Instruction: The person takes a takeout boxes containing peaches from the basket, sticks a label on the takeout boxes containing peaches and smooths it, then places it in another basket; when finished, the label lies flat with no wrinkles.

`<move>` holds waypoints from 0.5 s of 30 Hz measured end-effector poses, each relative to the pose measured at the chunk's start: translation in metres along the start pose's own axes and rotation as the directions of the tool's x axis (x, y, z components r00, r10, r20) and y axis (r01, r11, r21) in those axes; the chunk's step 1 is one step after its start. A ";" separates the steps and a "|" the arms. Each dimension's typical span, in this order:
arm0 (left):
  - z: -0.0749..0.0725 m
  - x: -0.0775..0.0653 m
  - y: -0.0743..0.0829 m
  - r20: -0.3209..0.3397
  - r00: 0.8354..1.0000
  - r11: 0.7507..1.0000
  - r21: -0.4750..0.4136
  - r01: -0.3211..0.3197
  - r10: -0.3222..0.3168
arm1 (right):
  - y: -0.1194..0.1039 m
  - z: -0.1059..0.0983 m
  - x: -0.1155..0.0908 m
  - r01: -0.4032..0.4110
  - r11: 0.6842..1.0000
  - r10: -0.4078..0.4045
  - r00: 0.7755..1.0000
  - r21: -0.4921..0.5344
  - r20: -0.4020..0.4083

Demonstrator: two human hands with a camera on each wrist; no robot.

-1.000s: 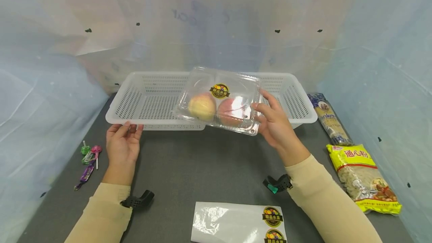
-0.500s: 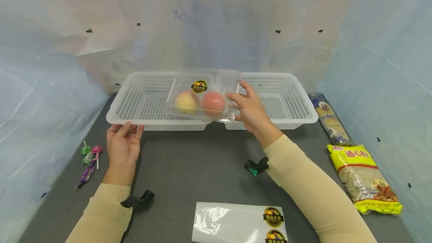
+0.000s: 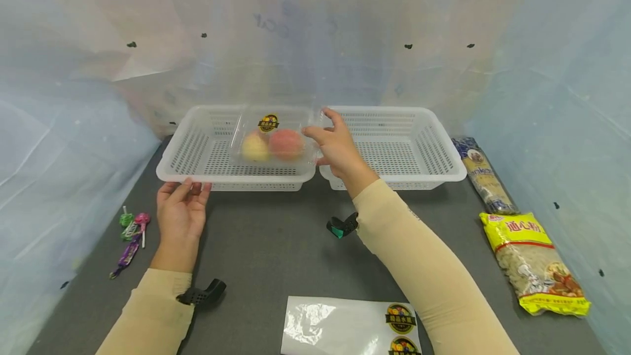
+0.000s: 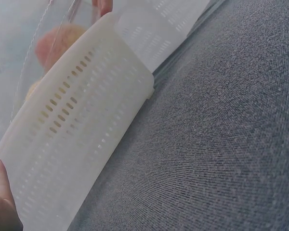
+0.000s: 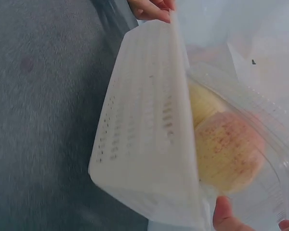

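Observation:
My right hand grips the right end of a clear plastic fruit box, with the thumb at the near side and fingers at the far side. Two peaches show through its lid, which bears a round black and gold fruit sticker. The box hangs in the opening of the left white plastic basket; in the right wrist view the peaches lie behind the basket's front rim. My left hand holds that basket's front rim near its left corner, palm up.
A second white basket stands close on the right. Lollipops and a purple-wrapped candy lie at left. On the right are a blue pasta packet and a yellow pasta bag. A sticker sheet lies in front.
My right hand has carried the fruit box leftward and lower, from over the gap between the baskets into the left basket's opening. The left hand stays at the rim.

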State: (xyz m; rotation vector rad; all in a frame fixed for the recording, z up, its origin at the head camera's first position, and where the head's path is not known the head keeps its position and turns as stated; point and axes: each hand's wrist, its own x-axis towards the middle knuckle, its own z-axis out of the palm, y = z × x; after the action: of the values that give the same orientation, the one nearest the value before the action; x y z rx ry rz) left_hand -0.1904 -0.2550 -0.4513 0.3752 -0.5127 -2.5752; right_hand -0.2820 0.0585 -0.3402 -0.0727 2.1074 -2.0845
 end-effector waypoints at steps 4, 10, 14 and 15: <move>-0.001 0.000 -0.001 0.002 1.000 1.000 0.003 0.004 -0.004 | 0.002 0.014 0.005 -0.014 1.000 0.014 1.000 -0.006 0.012; -0.002 0.001 0.000 0.014 1.000 1.000 0.007 -0.004 0.004 | 0.008 0.030 0.013 -0.030 0.999 0.028 0.998 0.031 0.052; -0.002 0.002 0.000 0.011 1.000 1.000 -0.001 -0.001 0.001 | 0.012 0.040 0.017 -0.066 0.998 0.064 0.995 0.024 0.079; -0.002 0.002 0.000 0.010 1.000 1.000 -0.002 0.001 -0.001 | 0.013 0.042 0.017 -0.070 0.997 0.068 0.994 0.019 0.082</move>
State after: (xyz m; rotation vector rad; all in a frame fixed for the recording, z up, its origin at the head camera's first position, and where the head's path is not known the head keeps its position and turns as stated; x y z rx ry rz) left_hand -0.1914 -0.2569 -0.4536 0.3623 -0.5140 -2.5794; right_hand -0.2914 0.0148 -0.3546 -0.0793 2.0109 -2.0292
